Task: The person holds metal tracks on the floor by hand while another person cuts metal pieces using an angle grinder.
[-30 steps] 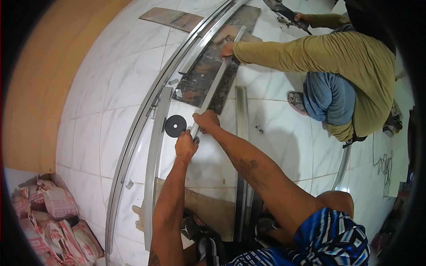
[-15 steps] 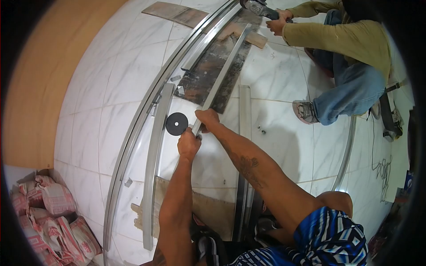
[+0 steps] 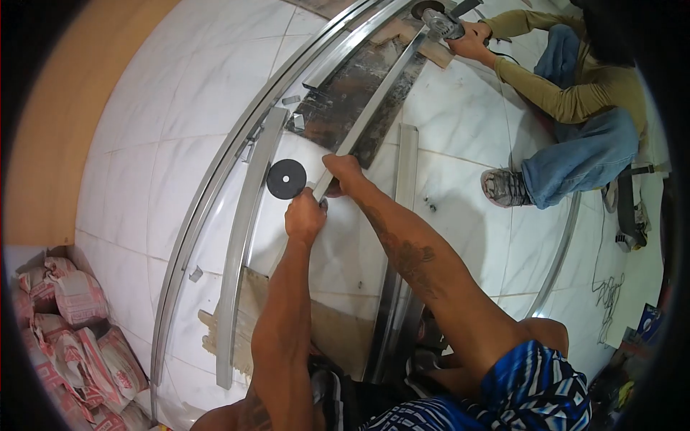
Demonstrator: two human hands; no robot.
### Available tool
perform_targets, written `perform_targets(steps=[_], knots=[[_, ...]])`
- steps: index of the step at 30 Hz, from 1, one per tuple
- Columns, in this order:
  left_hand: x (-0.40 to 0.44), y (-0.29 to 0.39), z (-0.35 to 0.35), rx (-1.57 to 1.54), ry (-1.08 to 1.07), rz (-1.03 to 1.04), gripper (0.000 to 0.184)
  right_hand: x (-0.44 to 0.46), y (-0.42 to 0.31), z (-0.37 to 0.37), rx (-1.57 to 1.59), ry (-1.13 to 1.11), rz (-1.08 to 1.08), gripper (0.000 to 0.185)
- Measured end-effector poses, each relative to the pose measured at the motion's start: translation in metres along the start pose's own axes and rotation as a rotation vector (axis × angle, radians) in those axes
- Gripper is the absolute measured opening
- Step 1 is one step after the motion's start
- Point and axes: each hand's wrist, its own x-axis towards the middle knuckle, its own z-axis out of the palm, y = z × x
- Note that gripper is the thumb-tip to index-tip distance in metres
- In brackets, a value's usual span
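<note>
My left hand (image 3: 305, 217) is closed around the near end of a grey metal channel (image 3: 379, 99). A little farther up the same channel, my right hand (image 3: 343, 174) grips it too. The channel slants away over a dark, stained board (image 3: 338, 100), its far end on a small wooden piece (image 3: 435, 52). At that end, a co-worker's hands (image 3: 471, 42) hold an angle grinder (image 3: 444, 25), its disc close to the channel. A black cutting disc (image 3: 286, 188) with a pale centre lies on the floor just beyond my left hand.
More metal channels lie on the tiled floor, one left of me (image 3: 244, 251) and another at right (image 3: 406, 169). Long curved rails (image 3: 215, 169) sweep along the left. Paper bags (image 3: 79, 294) are piled at lower left. The co-worker's shoe (image 3: 503, 188) is at right.
The co-worker has brought the grinder down and right, closer to the far end of the channel. My hands keep their hold on the channel. The camera view has shifted slightly.
</note>
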Motion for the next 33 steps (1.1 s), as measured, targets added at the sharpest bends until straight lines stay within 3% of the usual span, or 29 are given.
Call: perform_targets(steps=[33], knots=[[0.003,-0.004,0.009,0.046,0.021,0.03,0.036,-0.014,-0.005,0.0,-0.007,0.034,-0.037,0.037]])
